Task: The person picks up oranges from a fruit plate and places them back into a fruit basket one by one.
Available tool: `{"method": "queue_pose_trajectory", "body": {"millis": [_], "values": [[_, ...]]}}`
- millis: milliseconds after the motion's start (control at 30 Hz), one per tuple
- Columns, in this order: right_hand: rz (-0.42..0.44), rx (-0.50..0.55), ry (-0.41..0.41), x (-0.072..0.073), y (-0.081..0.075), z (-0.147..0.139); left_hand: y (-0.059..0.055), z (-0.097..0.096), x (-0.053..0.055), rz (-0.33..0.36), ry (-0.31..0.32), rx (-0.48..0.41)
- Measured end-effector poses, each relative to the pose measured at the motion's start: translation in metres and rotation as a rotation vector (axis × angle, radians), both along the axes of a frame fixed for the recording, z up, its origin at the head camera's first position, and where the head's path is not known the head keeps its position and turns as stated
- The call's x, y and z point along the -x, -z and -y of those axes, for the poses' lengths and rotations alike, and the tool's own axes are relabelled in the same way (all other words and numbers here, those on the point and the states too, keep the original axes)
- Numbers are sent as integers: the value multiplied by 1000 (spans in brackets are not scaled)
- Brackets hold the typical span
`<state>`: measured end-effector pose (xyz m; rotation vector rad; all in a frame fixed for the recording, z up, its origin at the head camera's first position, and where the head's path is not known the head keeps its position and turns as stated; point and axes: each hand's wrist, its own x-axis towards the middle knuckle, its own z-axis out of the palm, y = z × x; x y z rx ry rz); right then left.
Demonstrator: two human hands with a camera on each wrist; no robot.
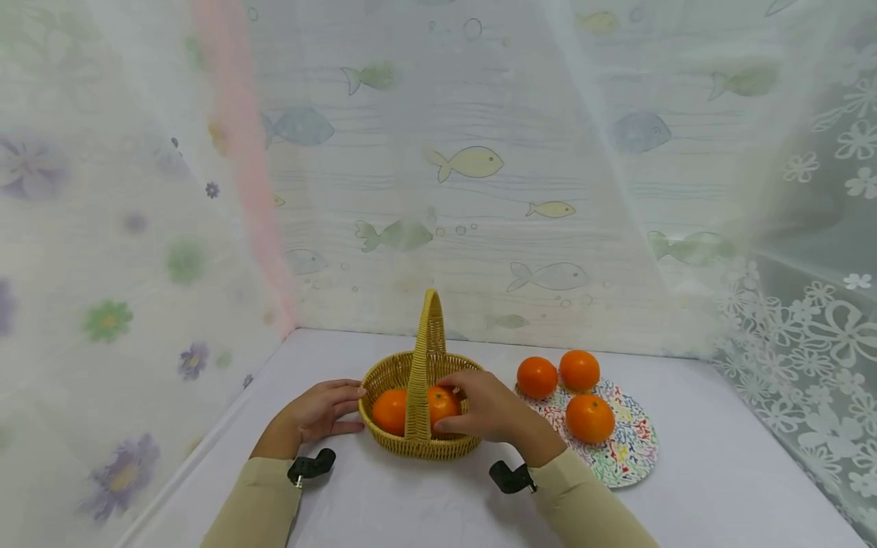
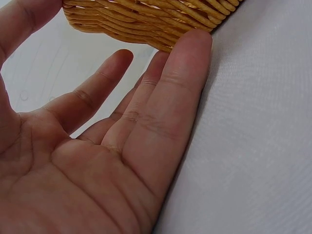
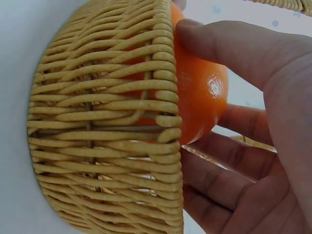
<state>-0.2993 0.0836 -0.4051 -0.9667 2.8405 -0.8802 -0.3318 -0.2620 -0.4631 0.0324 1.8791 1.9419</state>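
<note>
A yellow wicker basket point(image 1: 438, 448) with a tall arched handle point(image 1: 429, 327) stands on the table. Inside it, one orange point(image 1: 390, 412) lies left of the handle and a second orange point(image 1: 442, 404) right of it. My right hand point(image 1: 488, 409) grips that second orange, thumb on the near side and fingers behind; in the right wrist view the orange point(image 3: 202, 92) is partly below the woven rim. With straight fingers, my left hand point(image 1: 322, 411) touches the basket's left side. Its fingertips point(image 2: 192, 44) meet the wicker point(image 2: 141, 22) in the left wrist view.
Right of the basket lies a round plate point(image 1: 633, 457) with a multicoloured pattern. Three oranges are on it: one at the left point(image 1: 537, 377), one at the back point(image 1: 579, 371), one nearer point(image 1: 590, 418). A fish-print curtain point(image 1: 473, 228) hangs behind the white table point(image 1: 411, 510).
</note>
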Motion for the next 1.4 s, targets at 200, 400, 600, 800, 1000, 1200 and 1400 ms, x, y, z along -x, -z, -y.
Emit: {"method": "queue_pose_trajectory", "body": {"millis": [200,400,600,800,1000,1200,1400], "values": [[40,8,-3,6,0,2,-1,-1,1,-3,-14,-1],[58,13,-5,6,-3,3,-1,-1,2,11,-18,2],[92,18,1,8,-3,4,-1,0,3,12,-21,-6],[137,38,2,10,2,4,1,1,3,16,-20,-14],[144,59,-9,10,6,6,2,1,3,12,-19,-16],[118,49,-25,7,7,8,3,1,3,9,-15,-16],[99,60,-42,5,8,8,3,1,2,7,-12,-17]]}}
